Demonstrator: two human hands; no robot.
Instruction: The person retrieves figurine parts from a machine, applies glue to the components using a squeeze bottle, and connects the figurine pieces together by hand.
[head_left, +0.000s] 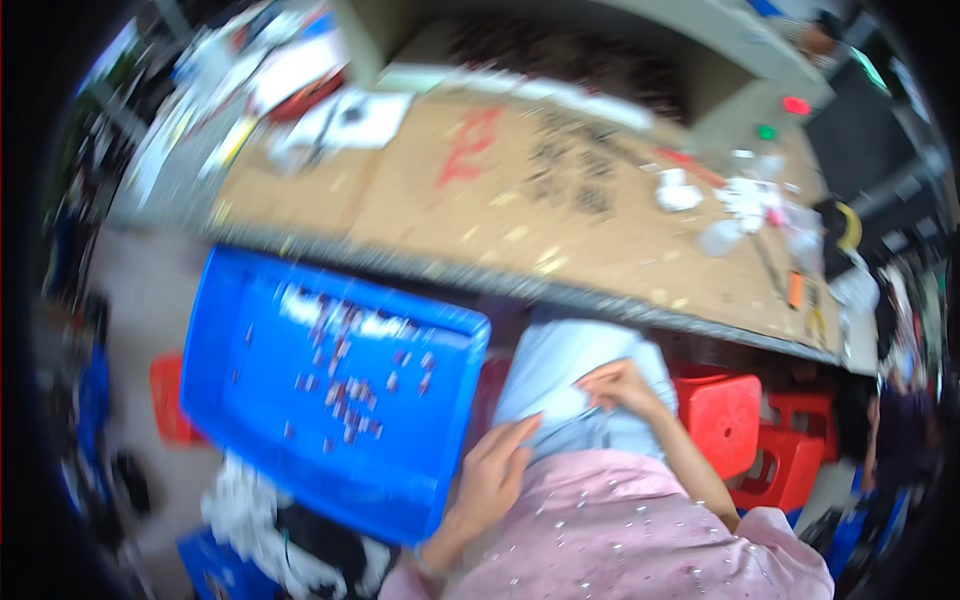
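Observation:
My left hand [493,468] is beside the right wall of a large blue plastic bin [250,420], over my lap. Its fingers are stretched out, with the thumb apart from them, and nothing shows in it. Above my light-blue trousers [560,365], my right hand [617,386] has bent fingers drawn toward the thumb. Anything between those fingertips is too blurred to make out. Inside the bin lie many small dark-red and whitish pieces [350,405], mostly clustered near its middle and far side.
A cardboard-covered workbench [400,195] runs across ahead, with white containers [678,190] and an orange-handled tool [795,290] at its right. A box-like enclosure [730,70] stands behind. Red plastic stools [720,420] are to my right; white cloth [245,510] lies below the bin.

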